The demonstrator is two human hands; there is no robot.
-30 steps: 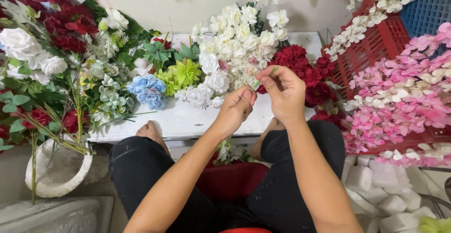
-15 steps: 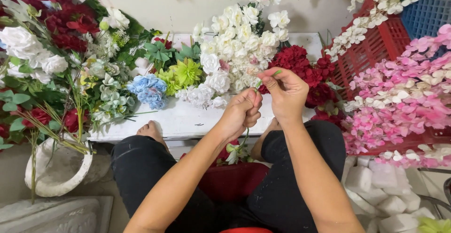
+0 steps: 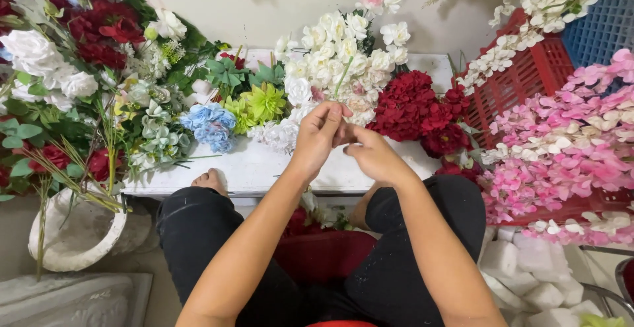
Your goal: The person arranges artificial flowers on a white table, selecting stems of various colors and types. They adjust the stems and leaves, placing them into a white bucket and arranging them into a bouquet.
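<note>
Whatever my left hand (image 3: 319,137) and right hand (image 3: 374,154) pinch between them is hidden by my fingers; only a thin green stem (image 3: 341,83) shows above them, and I cannot tell what it joins. My forearms cover the front edge of the white table (image 3: 257,168) at its middle. The pink blossoms (image 3: 574,149) and blue crate (image 3: 604,27) are cut off by the right edge. The red basin (image 3: 323,254) between my knees is mostly hidden.

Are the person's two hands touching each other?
Touching. The head view shows the left hand and the right hand pressed together at the fingers, with no gap, above the white table.
</note>
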